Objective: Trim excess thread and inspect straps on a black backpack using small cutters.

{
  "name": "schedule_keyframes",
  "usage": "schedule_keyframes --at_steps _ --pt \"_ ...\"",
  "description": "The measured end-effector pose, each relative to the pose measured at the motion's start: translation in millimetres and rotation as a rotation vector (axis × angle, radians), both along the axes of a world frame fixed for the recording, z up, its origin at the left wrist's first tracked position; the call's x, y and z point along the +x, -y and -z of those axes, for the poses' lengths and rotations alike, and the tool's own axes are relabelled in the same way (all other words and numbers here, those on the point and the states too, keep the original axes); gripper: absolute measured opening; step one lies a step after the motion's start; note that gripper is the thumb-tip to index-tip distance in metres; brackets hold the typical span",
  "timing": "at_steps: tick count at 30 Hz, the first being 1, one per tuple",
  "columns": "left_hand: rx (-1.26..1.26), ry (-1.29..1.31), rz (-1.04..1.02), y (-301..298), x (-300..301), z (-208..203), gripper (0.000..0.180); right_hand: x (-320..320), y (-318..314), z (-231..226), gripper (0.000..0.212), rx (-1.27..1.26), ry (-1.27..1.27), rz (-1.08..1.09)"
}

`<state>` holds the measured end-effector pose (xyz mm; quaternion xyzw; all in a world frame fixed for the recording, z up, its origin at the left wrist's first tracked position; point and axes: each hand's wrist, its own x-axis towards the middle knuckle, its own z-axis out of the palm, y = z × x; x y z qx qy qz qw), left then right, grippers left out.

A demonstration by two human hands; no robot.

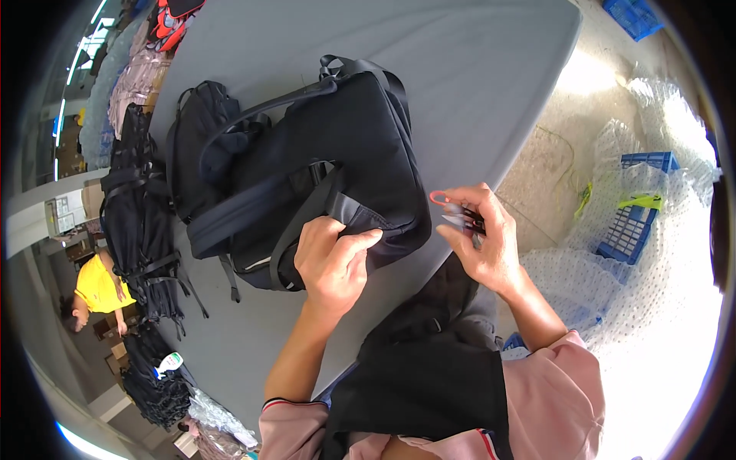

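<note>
Closest to you, your black apron (422, 391) hangs on your own side of the large black bag (360, 138). Your left hand (331, 264) is closed at the bag's near edge, grasping a strap (349, 208); the fold under the fingers is hidden. Your right hand (491, 241), just right of the bag and apart from it, grips a small tool (469, 219) with a red loop between thumb and fingers. The bag itself lies on the grey table (475, 92), and a smaller black bag (201, 115) rests against its left side. Right of the bag, past the table's edge, a blue crate (629, 230) stands among clear bubble wrap (575, 284). Farther left of the bag is a pile of black bags (142, 207), with a white spray bottle (169, 364) toward you; beyond the pile is a person in a yellow top (101, 284).
</note>
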<state>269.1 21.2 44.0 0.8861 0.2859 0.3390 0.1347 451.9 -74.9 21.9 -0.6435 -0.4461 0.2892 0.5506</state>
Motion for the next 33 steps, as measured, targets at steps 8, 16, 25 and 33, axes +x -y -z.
schedule_keyframes --at_steps 8,16,25,33 --pt "-0.081 -0.088 0.05 -3 6 -12 0.029 22 -13 -7 0.03 0.112 0.38 -0.3" --pt "-0.113 -0.147 0.056 -3 16 -19 0.028 28 -16 -6 0.03 0.204 0.474 -0.296" --pt "-0.113 -0.159 0.06 -3 17 -20 0.028 22 -9 -6 0.034 0.2 0.622 -0.237" --pt "-0.147 -0.127 0.047 0 19 -15 0.027 3 -15 18 0.023 0.015 -0.902 -0.205"
